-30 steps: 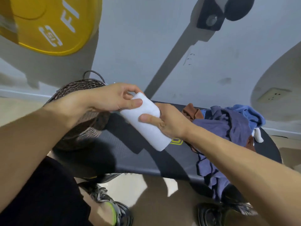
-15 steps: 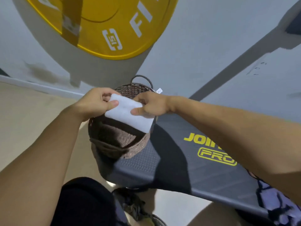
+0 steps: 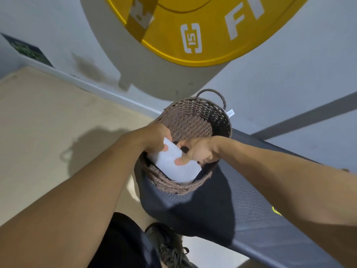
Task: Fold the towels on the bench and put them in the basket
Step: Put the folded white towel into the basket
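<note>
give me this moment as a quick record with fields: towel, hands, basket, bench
towel: folded white towel, partly inside the basket
left hand: left hand grips the towel's far end
right hand: right hand pinches the towel, thumb on top
basket: brown woven basket with loop handle, standing on the bench end
bench: dark padded bench, yellow print at its right

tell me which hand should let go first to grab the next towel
Probably the right hand: it reaches the white towel from the bench side. The left hand can settle it into the basket.
</note>
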Available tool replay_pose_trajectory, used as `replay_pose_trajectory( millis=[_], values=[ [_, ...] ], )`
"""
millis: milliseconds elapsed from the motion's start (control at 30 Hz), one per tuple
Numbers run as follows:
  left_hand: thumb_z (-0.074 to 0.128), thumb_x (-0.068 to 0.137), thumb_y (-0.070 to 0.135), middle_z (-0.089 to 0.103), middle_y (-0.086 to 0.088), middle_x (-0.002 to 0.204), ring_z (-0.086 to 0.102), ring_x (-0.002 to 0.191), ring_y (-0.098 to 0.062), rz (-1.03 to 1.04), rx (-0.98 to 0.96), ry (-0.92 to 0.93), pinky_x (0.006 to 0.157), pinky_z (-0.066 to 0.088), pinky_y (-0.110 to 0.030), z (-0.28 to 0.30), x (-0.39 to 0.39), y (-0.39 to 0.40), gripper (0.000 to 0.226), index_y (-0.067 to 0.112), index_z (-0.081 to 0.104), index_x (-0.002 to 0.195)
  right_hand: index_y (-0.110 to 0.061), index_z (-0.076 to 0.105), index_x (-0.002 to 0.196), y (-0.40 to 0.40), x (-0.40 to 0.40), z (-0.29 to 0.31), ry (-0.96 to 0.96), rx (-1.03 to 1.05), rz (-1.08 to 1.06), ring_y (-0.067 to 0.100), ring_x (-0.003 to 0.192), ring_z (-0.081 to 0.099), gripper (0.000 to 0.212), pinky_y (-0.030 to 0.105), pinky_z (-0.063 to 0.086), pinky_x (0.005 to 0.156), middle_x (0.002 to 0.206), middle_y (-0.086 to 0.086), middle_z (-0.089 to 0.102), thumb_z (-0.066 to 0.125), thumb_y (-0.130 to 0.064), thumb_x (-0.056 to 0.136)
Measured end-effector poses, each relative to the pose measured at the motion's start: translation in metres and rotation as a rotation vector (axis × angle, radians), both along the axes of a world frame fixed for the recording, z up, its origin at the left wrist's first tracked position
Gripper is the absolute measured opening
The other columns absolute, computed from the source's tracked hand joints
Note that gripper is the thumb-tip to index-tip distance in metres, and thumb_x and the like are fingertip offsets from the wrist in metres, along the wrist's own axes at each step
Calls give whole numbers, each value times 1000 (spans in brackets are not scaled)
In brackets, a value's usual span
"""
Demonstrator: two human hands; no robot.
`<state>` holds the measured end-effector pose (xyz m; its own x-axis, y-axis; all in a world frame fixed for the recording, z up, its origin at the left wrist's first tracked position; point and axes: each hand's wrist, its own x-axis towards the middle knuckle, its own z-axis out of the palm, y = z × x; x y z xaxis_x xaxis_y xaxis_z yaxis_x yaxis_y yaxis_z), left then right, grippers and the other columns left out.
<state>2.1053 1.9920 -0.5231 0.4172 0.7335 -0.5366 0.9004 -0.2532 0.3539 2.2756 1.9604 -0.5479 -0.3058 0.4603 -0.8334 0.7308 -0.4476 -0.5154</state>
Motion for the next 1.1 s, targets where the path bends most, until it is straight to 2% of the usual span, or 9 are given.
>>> replay_pose_trajectory(
  millis=[67, 233, 433, 567, 700, 767, 867, 967, 1100],
  values=[
    [60, 95, 15, 58, -9, 130, 54, 116, -27, 7, -21, 41, 96, 43, -33, -3, 1, -1, 33, 18, 61, 128, -19, 42, 138, 0, -5, -4, -4, 3, 2, 58, 126, 43, 58, 66, 32, 109, 139, 31, 50, 72, -24, 89],
    [59, 95, 12, 62, -13, 126, 56, 115, -29, 28, -51, 39, 97, 44, -35, -6, 4, 1, 31, 12, 62, 126, -22, 61, 126, 10, 7, 20, -246, 246, 345, 19, 96, 64, 66, 37, 51, 96, 114, -1, 68, 89, -34, 68],
    [62, 94, 13, 58, -11, 134, 54, 120, -28, 28, -20, 18, 94, 39, -29, -14, 3, 1, 38, 16, 60, 132, -15, 67, 116, -14, 8, 19, -309, 557, 471, 20, 87, 65, 57, 28, 52, 83, 96, 2, 74, 90, -33, 67],
    [68, 88, 9, 54, -7, 138, 51, 126, -24, 57, 79, -84, 103, 37, -28, -14, 3, -1, 41, 16, 61, 128, -12, 69, 108, -30, 33, 42, -216, 789, 255, 16, 81, 69, 44, 29, 54, 80, 90, 0, 74, 87, -30, 72],
    [75, 82, 27, 66, 8, 113, 61, 108, -12, 52, 101, -323, 100, 48, -39, 10, 28, -14, 29, 25, 68, 110, -16, 69, 96, -70, 106, 81, -82, 807, -5, 14, 72, 68, 27, 21, 52, 69, 82, 1, 74, 85, -21, 75],
    [78, 79, 31, 69, 14, 92, 66, 92, -7, 15, 70, -421, 90, 54, -38, 26, 59, -30, 25, 27, 70, 102, -23, 68, 94, -102, 152, 97, -153, 780, -42, 8, 72, 68, 24, 20, 53, 70, 82, -4, 74, 84, -24, 77],
    [80, 79, 32, 68, 15, 66, 62, 63, 2, -73, -23, -540, 65, 54, -20, 45, 122, -67, 19, 24, 72, 95, -23, 67, 94, -167, 226, 114, -269, 680, -67, -6, 66, 65, 20, 15, 49, 69, 76, -14, 75, 81, -25, 80],
    [78, 81, 32, 68, 15, 67, 61, 60, 0, -244, -68, -566, 55, 52, -20, 58, 196, -116, 18, 21, 72, 94, -28, 69, 84, -239, 290, 125, -389, 651, -66, -7, 69, 64, 10, 11, 46, 68, 75, -26, 71, 79, -26, 83],
    [75, 85, 28, 68, 12, 71, 59, 58, 4, -438, -140, -520, 57, 49, -15, 52, 291, -186, 14, 17, 72, 93, -21, 72, 97, -324, 364, 114, -591, 622, -166, 13, 84, 70, 18, 15, 49, 72, 88, -9, 72, 78, -30, 83]
  ],
)
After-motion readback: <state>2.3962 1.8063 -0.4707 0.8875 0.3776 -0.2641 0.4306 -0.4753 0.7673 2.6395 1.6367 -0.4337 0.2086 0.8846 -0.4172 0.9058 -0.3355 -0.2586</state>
